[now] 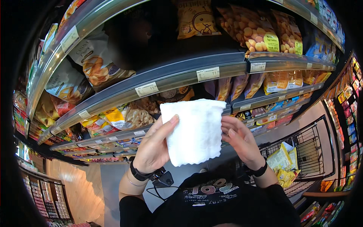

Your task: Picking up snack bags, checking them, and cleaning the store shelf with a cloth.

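So a white folded cloth (193, 131) is held up at chest height between both hands, left hand (153, 149) with fingers closed on its left edge, right hand (242, 142) gripping the right edge. Off to the right, a shopping cart (302, 151) loaded with yellow snack packs (281, 159) is seen. Behind the cloth, store shelves (181, 73) are stocked with snack bags (261, 32).

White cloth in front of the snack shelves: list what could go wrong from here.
1. The white cloth is pinched only along its side edges by the left hand and right hand; its lower edge hangs free and could slip out.
2. Held up, it hides part of the shelf edge, so a hand might bump the snack bags.
3. The shopping cart stands close on the right, possibly catching an elbow.
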Motion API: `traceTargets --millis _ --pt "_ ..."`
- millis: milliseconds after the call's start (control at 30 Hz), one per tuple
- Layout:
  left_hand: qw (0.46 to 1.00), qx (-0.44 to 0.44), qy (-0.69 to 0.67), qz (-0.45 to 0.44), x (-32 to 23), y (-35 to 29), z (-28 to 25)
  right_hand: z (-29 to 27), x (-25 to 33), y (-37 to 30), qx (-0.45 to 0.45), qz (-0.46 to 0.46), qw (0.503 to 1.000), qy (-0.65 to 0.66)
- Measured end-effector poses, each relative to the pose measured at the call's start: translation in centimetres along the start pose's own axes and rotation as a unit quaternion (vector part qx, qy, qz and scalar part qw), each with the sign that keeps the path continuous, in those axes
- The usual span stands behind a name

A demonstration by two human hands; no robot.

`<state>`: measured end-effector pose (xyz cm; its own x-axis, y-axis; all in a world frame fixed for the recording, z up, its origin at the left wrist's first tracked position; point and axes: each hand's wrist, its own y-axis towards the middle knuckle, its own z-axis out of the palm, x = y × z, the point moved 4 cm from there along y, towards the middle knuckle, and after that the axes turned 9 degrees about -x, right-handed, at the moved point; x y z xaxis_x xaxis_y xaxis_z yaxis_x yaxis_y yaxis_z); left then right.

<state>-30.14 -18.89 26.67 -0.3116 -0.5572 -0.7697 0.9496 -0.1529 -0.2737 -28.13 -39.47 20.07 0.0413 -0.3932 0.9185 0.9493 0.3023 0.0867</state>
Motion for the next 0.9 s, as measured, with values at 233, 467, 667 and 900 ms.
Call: traceTargets --millis 233,467,667,900 --pt "0.998 -0.001 0.052 -0.019 1.3 3.0 2.5 -1.1 1.4 1.9 0.047 0.094 0.987 0.119" --pt "0.991 0.045 0.117 -0.051 2.6 4.4 4.4 -4.3 2.6 3.2 -0.024 0.048 0.997 0.057" --pt "0.969 -0.056 0.200 0.131 -5.3 4.3 4.7 -7.1 3.0 3.9 0.007 0.055 0.998 0.034" --pt "0.780 -0.151 0.467 0.389 -16.6 7.1 6.3 -12.1 0.5 3.1 -0.088 0.069 0.992 0.066"
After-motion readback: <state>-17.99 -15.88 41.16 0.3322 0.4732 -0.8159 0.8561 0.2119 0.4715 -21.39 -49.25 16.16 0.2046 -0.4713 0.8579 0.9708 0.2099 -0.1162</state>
